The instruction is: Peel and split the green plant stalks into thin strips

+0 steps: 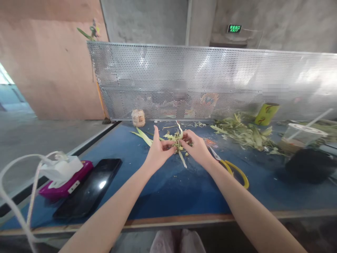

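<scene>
In the middle of the blue table, my left hand (157, 153) and my right hand (193, 146) meet over a small heap of plant scraps (171, 135). Between their fingertips is a pale green leaf strip (180, 130), its thin end curling upward. My right thumb and fingers pinch it. My left thumb and fingertips close on its lower part, while one left finger sticks up. Another strip end (182, 160) hangs below the fingers. Long green leaves (143, 136) lie just left of my left hand. Yellow-handled scissors (228, 168) rest beside my right forearm.
A phone (91, 188) and a purple power strip (67, 181) with white plugs and cables lie at left. A roll of twine (138, 118) stands near the perforated metal screen (163, 70). Rightward are a leaf pile (243, 133), a yellow-green tube (267, 114), a lidded cup (300, 135) and a black item (310, 165).
</scene>
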A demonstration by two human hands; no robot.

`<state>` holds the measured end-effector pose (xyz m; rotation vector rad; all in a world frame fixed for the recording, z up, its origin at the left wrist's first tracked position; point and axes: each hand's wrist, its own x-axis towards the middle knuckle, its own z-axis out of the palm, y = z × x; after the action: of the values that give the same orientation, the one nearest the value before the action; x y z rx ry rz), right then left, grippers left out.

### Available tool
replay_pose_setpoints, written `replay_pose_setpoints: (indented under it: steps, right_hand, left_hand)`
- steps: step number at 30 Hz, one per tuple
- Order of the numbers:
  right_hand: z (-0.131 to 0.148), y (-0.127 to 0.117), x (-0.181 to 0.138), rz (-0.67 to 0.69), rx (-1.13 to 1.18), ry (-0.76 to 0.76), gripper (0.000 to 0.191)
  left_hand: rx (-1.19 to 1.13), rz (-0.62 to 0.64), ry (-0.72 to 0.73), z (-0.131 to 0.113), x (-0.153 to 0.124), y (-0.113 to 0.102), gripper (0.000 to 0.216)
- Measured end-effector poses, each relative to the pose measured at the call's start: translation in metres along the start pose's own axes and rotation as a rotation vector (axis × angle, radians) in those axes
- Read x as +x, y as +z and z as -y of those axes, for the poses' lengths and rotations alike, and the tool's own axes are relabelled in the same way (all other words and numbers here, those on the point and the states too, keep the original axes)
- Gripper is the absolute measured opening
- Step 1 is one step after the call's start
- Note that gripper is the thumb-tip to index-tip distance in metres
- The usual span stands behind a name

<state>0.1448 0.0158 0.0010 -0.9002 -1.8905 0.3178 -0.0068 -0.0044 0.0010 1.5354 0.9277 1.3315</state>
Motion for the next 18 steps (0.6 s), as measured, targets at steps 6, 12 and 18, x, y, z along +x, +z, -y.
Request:
replay_pose_setpoints:
  steps: [6,12,18]
  right_hand:
    - [0.0004,0.0017,-0.0005,0.052,0.078,0.036,0.002]
    - [0.0014,0.0036,-0.0018,0.063,0.091,0.048,0.002]
    - [-0.0002,0.008,-0.0029,0.077,0.173,0.134,0.004]
  left_hand:
    - [-0.02,-0.017,-0.049,-0.0028,-0.0002,0.0036,0.105]
    - [-0.014,0.0,-0.009,0.0024,0.0001,0.0012,0.106]
    - [0.047,0.013,0.04,0.0,-0.0008,0.0008,0.104]
